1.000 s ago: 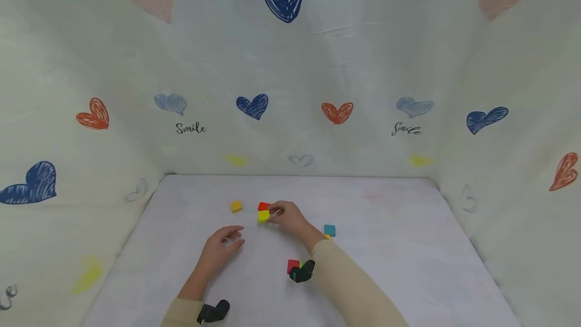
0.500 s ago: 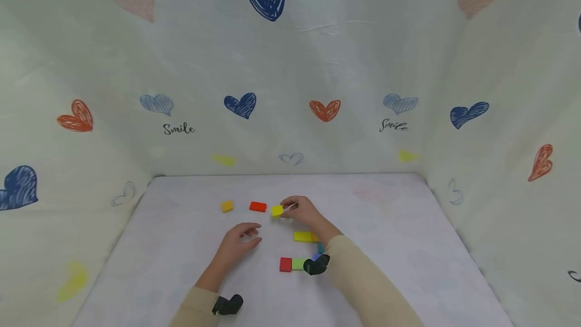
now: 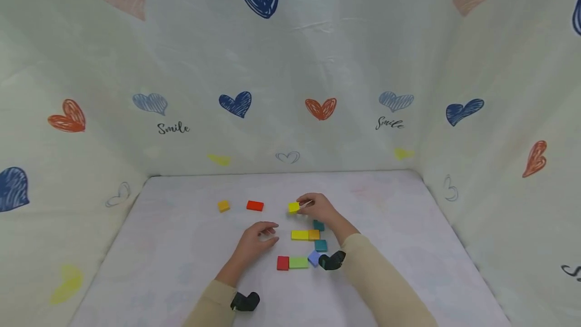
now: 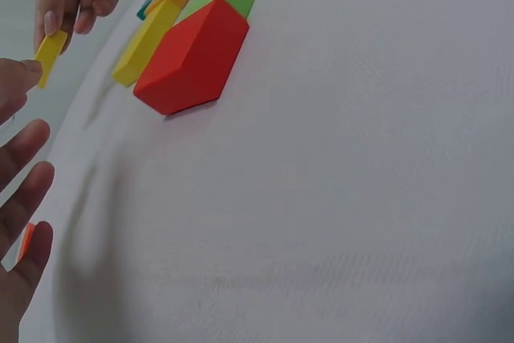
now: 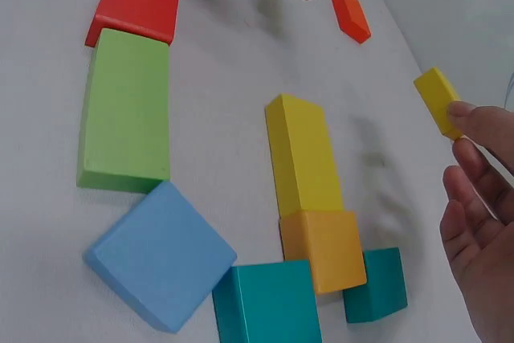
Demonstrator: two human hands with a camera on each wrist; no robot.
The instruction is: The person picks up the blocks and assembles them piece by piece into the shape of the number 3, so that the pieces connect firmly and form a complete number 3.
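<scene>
My right hand [image 3: 320, 209] pinches a small yellow block [image 5: 438, 102] between thumb and fingers, raised above the table beyond the laid-out blocks. My left hand [image 3: 255, 241] hovers to the left of them, fingers loosely bent and holding nothing. Between my forearms, a red block [image 5: 136, 6], a long green block [image 5: 124, 110] and a tilted blue block [image 5: 161, 255] form the near row. A teal block [image 5: 273, 303] joins the blue one to an orange block [image 5: 325, 248] and a long yellow block [image 5: 307, 154]. Behind the orange one lies another teal block [image 3: 318, 225].
Toward the far left of the white table [image 3: 181, 266] lie a loose orange block [image 3: 223, 206] and a red-orange block [image 3: 255, 206]. A pale curtain [image 3: 272, 54] printed with hearts surrounds the table. Black wrist cameras [image 3: 245, 302] sit at both sleeves.
My right hand has carried the yellow block rightward, away from beside the red-orange block. My left hand has also shifted right, and the head view has turned slightly right.
</scene>
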